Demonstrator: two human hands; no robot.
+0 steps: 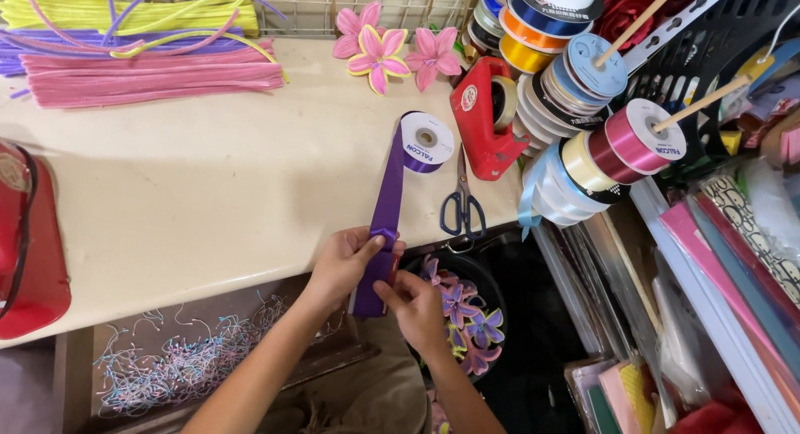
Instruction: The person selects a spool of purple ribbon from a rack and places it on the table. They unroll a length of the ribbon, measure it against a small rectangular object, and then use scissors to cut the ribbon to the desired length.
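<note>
Purple ribbon [386, 202] | left hand [343, 263], right hand [417, 307] both pinching it | scissors [462, 202] beside

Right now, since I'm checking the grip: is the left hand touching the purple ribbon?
Touching. The head view shows the left hand with its thumb pressed on the purple ribbon, pinching the strip just above the right hand.

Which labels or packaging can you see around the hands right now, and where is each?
Purple ribbon spool: on the table, round white label with dark print.
Red tape dispenser: right of the spool, small round white sticker.
Pink ribbon spool: on a wooden peg at right, white label.
Both hands hold the purple ribbon.
</note>
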